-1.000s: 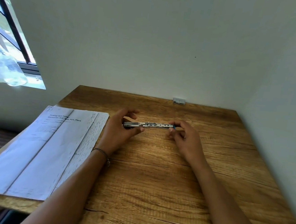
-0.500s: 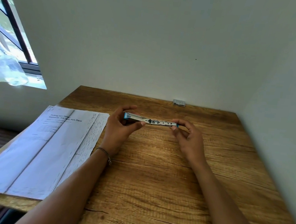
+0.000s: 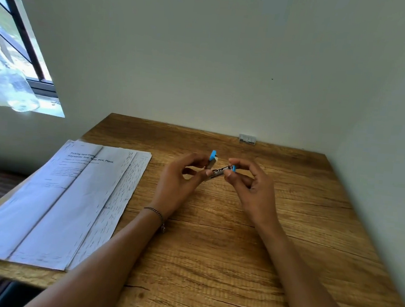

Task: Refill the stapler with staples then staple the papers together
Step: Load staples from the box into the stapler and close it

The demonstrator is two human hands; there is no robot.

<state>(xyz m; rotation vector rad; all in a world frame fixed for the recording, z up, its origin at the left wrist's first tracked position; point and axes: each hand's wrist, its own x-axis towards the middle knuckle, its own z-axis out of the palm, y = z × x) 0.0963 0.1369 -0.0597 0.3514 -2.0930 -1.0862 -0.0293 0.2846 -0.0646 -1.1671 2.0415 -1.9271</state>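
Since half a second ago the stapler (image 3: 217,169) has folded from a flat, opened-out strip into a bent shape — its blue-tipped end now points up by the left hand (image 3: 179,178), and the other end has dropped toward the right hand (image 3: 250,182). Both hands have drawn closer together and sit slightly further from the body.

Grip: left thumb and fingers pinch the raised blue end; right fingertips (image 3: 231,174) pinch the lower metal end with its small blue tab. Stapler held just above the table (image 3: 210,265), touching nothing else.

Strip of staples (image 3: 247,138) lies at the far edge against the wall, well apart from both hands. Papers (image 3: 68,202) lie fanned at the left, overhanging the table's near-left edge.

Risks, as judged:
- Whether staples are loaded cannot be told — closing now could leave the magazine empty.
- Pinch is fingertip-only on a sprung part; a slip could snap it shut on a finger or drop it.
- Overhanging, loosely aligned sheets could slide off, or get stapled crooked if not squared.
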